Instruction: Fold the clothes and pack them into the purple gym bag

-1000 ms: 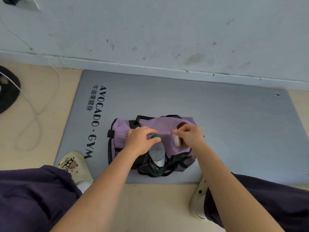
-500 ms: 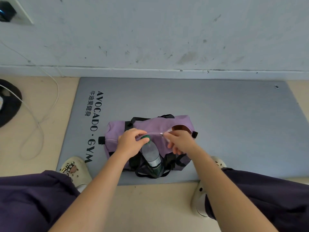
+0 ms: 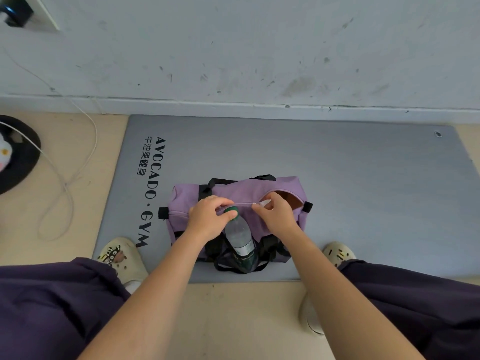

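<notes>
Packing looks nearly finished: the bag is being zipped.

Nearest, a clear plastic water bottle with a green cap (image 3: 238,237) stands in the bag's front mesh pocket. Behind it, the left hand (image 3: 207,220) grips the fabric by the zip line, while the right hand (image 3: 275,214) pinches the small zip pull (image 3: 262,203). The purple fabric gym bag with black straps (image 3: 233,190) sits on the grey exercise mat (image 3: 337,178); only its right end gapes, showing something orange-brown inside. No loose clothes are visible.
</notes>
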`<state>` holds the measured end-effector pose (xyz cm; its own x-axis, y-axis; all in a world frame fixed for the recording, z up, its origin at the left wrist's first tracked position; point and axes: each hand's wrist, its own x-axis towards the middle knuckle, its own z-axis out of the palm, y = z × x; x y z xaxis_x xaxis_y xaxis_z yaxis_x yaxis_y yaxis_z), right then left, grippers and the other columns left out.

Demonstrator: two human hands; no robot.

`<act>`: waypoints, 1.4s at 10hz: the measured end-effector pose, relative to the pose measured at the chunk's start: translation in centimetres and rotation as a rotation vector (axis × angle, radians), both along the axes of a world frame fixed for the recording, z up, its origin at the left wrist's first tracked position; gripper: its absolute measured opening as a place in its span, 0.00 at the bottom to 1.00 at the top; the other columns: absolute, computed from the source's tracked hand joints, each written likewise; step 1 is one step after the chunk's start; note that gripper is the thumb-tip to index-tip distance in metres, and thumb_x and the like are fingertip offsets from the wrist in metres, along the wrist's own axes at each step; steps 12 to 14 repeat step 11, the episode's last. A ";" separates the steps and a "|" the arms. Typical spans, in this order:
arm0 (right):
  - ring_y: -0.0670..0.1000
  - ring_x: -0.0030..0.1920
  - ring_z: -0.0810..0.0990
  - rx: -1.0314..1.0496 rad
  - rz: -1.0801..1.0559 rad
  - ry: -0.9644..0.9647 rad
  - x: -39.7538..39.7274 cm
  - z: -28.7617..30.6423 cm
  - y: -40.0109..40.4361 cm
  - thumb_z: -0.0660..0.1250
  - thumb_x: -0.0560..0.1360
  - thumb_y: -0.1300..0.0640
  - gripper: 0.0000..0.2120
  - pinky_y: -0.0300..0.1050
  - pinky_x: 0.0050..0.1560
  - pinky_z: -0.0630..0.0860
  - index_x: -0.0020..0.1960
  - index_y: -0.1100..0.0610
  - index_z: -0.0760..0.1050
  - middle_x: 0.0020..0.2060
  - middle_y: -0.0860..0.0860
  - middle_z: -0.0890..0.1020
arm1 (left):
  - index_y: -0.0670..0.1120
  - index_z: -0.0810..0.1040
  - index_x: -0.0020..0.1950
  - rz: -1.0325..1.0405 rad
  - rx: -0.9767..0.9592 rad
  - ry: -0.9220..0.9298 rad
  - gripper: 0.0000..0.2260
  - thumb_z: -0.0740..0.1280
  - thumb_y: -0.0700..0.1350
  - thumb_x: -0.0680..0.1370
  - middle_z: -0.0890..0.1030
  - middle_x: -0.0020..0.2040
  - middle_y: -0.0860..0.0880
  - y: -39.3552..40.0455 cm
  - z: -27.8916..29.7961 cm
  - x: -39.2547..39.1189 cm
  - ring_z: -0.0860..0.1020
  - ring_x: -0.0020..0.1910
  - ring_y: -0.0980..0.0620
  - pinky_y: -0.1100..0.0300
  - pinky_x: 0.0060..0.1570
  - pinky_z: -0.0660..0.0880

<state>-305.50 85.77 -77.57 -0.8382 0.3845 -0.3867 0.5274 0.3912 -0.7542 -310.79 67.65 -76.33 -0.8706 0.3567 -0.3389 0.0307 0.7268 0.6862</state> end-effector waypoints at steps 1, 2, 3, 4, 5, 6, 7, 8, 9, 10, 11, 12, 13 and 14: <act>0.44 0.32 0.71 0.109 0.069 -0.060 -0.3 -0.1 -0.1 0.70 0.76 0.51 0.10 0.36 0.32 0.64 0.43 0.56 0.74 0.32 0.47 0.75 | 0.55 0.81 0.58 -0.001 -0.004 0.004 0.12 0.71 0.53 0.76 0.79 0.54 0.56 -0.1 0.0 0.0 0.76 0.55 0.53 0.45 0.59 0.73; 0.45 0.34 0.71 0.327 0.141 -0.023 -0.2 0.5 0.0 0.70 0.75 0.48 0.12 0.38 0.32 0.66 0.40 0.56 0.75 0.34 0.46 0.75 | 0.54 0.80 0.57 -0.011 -0.020 0.025 0.10 0.70 0.52 0.76 0.78 0.55 0.55 0.2 0.1 0.2 0.75 0.56 0.52 0.45 0.60 0.72; 0.47 0.34 0.70 0.353 0.193 0.030 -0.1 0.7 0.1 0.70 0.75 0.52 0.13 0.41 0.35 0.66 0.37 0.58 0.73 0.35 0.48 0.73 | 0.51 0.78 0.57 -0.027 -0.029 0.077 0.09 0.68 0.48 0.77 0.78 0.56 0.53 0.7 0.0 0.6 0.74 0.59 0.49 0.46 0.61 0.71; 0.45 0.33 0.71 0.208 0.132 0.047 0.1 0.8 0.3 0.70 0.76 0.54 0.10 0.33 0.34 0.66 0.39 0.57 0.74 0.33 0.47 0.76 | 0.51 0.77 0.62 -0.045 -0.055 0.125 0.12 0.65 0.45 0.79 0.77 0.61 0.52 1.2 -0.2 1.0 0.72 0.62 0.49 0.48 0.63 0.68; 0.42 0.32 0.73 0.133 0.079 0.060 0.3 0.8 0.5 0.71 0.76 0.54 0.09 0.31 0.34 0.67 0.39 0.54 0.74 0.32 0.46 0.77 | 0.53 0.78 0.63 -0.056 -0.094 0.179 0.12 0.64 0.49 0.81 0.77 0.60 0.53 1.6 -0.5 1.4 0.72 0.61 0.49 0.51 0.60 0.66; 0.39 0.30 0.73 0.115 -0.008 0.086 0.9 1.0 1.4 0.72 0.74 0.57 0.14 0.29 0.33 0.68 0.34 0.52 0.71 0.29 0.44 0.76 | 0.54 0.80 0.60 -0.022 -0.106 0.201 0.10 0.65 0.51 0.80 0.78 0.58 0.54 1.7 -0.6 1.3 0.72 0.60 0.50 0.54 0.56 0.64; 0.41 0.32 0.73 0.176 -0.062 0.016 1.8 0.9 3.3 0.72 0.73 0.56 0.12 0.31 0.31 0.65 0.34 0.53 0.73 0.31 0.45 0.78 | 0.56 0.81 0.59 -0.028 -0.127 0.212 0.10 0.65 0.51 0.80 0.79 0.57 0.55 1.3 -0.8 0.9 0.73 0.59 0.51 0.56 0.54 0.64; 0.50 0.33 0.74 0.250 -0.261 -0.047 3.2 1.0 7.1 0.72 0.73 0.56 0.11 0.41 0.31 0.65 0.36 0.56 0.73 0.31 0.48 0.77 | 0.56 0.82 0.57 0.013 -0.129 0.206 0.09 0.65 0.50 0.80 0.79 0.56 0.55 0.7 -1.0 0.8 0.73 0.57 0.50 0.56 0.52 0.65; 0.52 0.33 0.74 0.260 -0.419 -0.067 4.6 1.4 10.4 0.72 0.73 0.55 0.10 0.42 0.31 0.66 0.39 0.59 0.75 0.32 0.49 0.77 | 0.55 0.82 0.57 0.019 -0.093 0.184 0.09 0.66 0.48 0.80 0.79 0.56 0.53 0.6 -1.3 0.4 0.73 0.57 0.49 0.51 0.55 0.71; 0.51 0.34 0.76 0.196 -0.421 -0.034 4.5 2.1 9.5 0.71 0.73 0.55 0.07 0.42 0.31 0.68 0.44 0.58 0.75 0.34 0.49 0.78 | 0.53 0.82 0.59 -0.012 -0.100 0.125 0.10 0.66 0.48 0.80 0.79 0.57 0.51 0.9 -0.8 0.9 0.73 0.59 0.48 0.49 0.59 0.72; 0.45 0.30 0.77 0.090 -0.346 0.092 2.0 5.6 7.3 0.69 0.74 0.55 0.07 0.39 0.29 0.71 0.49 0.55 0.74 0.35 0.49 0.79 | 0.50 0.81 0.62 0.055 0.026 0.080 0.13 0.68 0.50 0.78 0.78 0.61 0.49 1.4 2.7 -0.1 0.74 0.61 0.49 0.52 0.62 0.71; 0.45 0.30 0.77 0.090 -0.346 0.092 2.0 5.6 7.3 0.69 0.74 0.55 0.07 0.39 0.29 0.71 0.49 0.55 0.74 0.35 0.49 0.79 | 0.50 0.81 0.62 0.055 0.026 0.080 0.13 0.68 0.50 0.78 0.78 0.61 0.49 1.4 2.7 -0.1 0.74 0.61 0.49 0.52 0.62 0.71; 0.45 0.30 0.77 0.090 -0.346 0.092 2.0 5.6 7.3 0.69 0.74 0.55 0.07 0.39 0.29 0.71 0.49 0.55 0.74 0.35 0.49 0.79 | 0.50 0.81 0.62 0.055 0.026 0.080 0.13 0.68 0.50 0.78 0.78 0.61 0.49 1.4 2.7 -0.1 0.74 0.61 0.49 0.52 0.62 0.71; 0.45 0.30 0.77 0.090 -0.346 0.092 2.0 5.6 7.3 0.69 0.74 0.55 0.07 0.39 0.29 0.71 0.49 0.55 0.74 0.35 0.49 0.79 | 0.50 0.81 0.62 0.055 0.026 0.080 0.13 0.68 0.50 0.78 0.78 0.61 0.49 1.4 2.7 -0.1 0.74 0.61 0.49 0.52 0.62 0.71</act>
